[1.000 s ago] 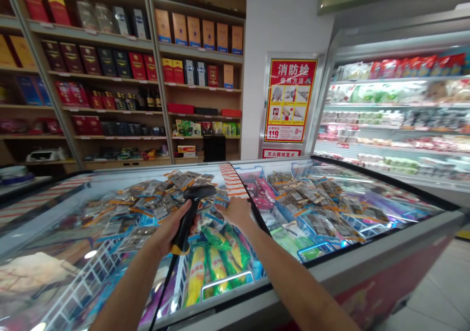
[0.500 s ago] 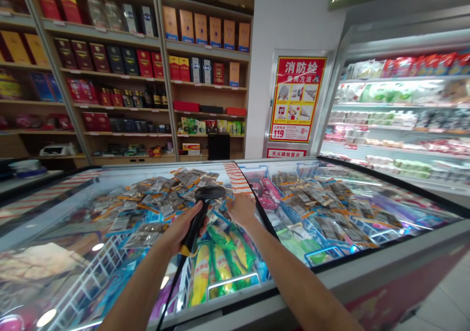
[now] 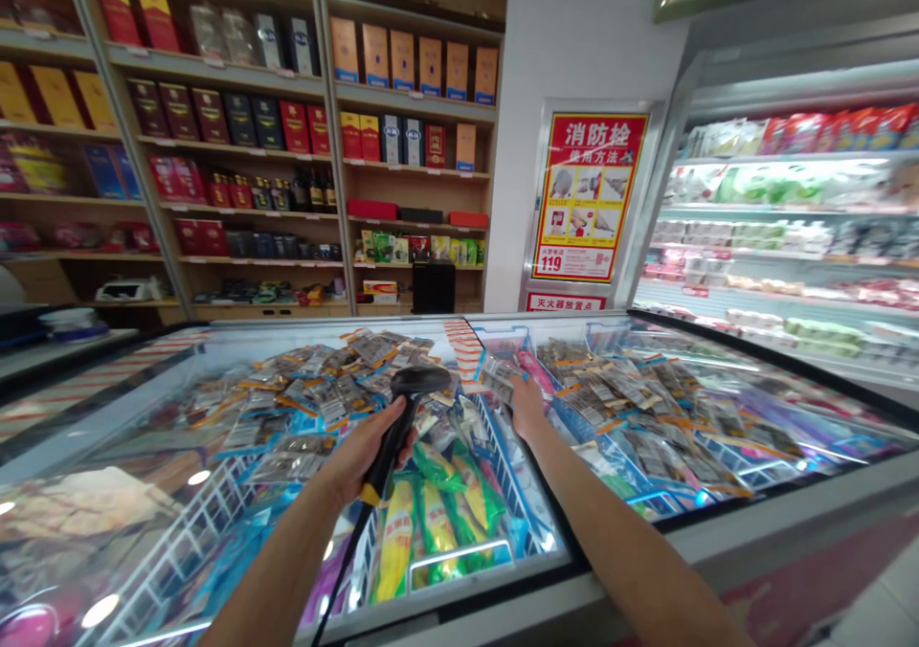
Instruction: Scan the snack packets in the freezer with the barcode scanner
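Observation:
My left hand is wrapped around the handle of a black barcode scanner, whose head is up and whose cable runs down toward me. My right hand grips a small clear food packet with a blue edge, just right of the scanner head. Under both hands is the glass top of a chest freezer. A heap of similar packets with orange and blue edges lies to the left of the scanner. More packets lie to the right of my right hand.
Yellow-green corn-shaped packs sit in a wire basket inside the freezer. Shelves of boxed goods stand behind. A red fire-hydrant sign hangs on the wall, and a lit refrigerated display is at the right.
My right hand has moved right, away from the heap near the scanner, and a packet now shows in its fingers. The scanner stays in my left hand, nearly still.

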Available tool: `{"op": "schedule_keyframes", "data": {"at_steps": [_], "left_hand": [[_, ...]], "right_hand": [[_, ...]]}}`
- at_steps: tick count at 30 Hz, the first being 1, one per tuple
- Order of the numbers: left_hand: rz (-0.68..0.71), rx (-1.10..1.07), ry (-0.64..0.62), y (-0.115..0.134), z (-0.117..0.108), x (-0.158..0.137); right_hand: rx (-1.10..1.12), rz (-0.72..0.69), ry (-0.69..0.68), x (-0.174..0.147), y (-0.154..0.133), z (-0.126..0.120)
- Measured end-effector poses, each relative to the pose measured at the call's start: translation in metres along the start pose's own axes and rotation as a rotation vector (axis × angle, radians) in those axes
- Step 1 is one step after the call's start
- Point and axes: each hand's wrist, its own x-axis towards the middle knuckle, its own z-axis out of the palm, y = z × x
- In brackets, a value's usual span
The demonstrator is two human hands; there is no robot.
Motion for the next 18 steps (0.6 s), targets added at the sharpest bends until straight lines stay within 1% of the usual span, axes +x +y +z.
{"op": "schedule_keyframes", "data": {"at_steps": [1, 3, 6, 7, 9, 11, 13, 15, 18], "left_hand": [[-0.002, 0.0, -0.006, 0.0, 0.002, -0.001], [-0.006, -0.003, 0.002, -0.001, 0.005, -0.002], [0.0, 0.004, 0.024, -0.002, 0.009, -0.003], [-0.001, 0.007, 0.023, -0.003, 0.01, -0.003], [0.0, 0.012, 0.013, -0.003, 0.01, -0.003], [0.003, 0.015, 0.003, -0.003, 0.01, -0.002], [0.006, 0.014, -0.003, -0.003, 0.01, -0.002], [0.006, 0.015, -0.003, -0.003, 0.009, -0.002], [-0.008, 0.02, 0.007, -0.003, 0.01, -0.002]], "right_hand": [[0.162, 0.079, 0.017, 0.002, 0.003, -0.003], [0.37, 0.19, 0.032, 0.003, 0.008, -0.005], [0.534, 0.222, 0.026, 0.003, 0.012, -0.004], [0.553, 0.217, 0.031, 0.002, 0.013, -0.003], [0.542, 0.2, 0.084, 0.003, 0.015, -0.003], [0.481, 0.181, 0.161, 0.003, 0.018, -0.004], [0.437, 0.182, 0.203, 0.005, 0.02, -0.006], [0.463, 0.2, 0.184, 0.007, 0.022, -0.008], [0.566, 0.236, 0.115, 0.009, 0.023, -0.011]]}}
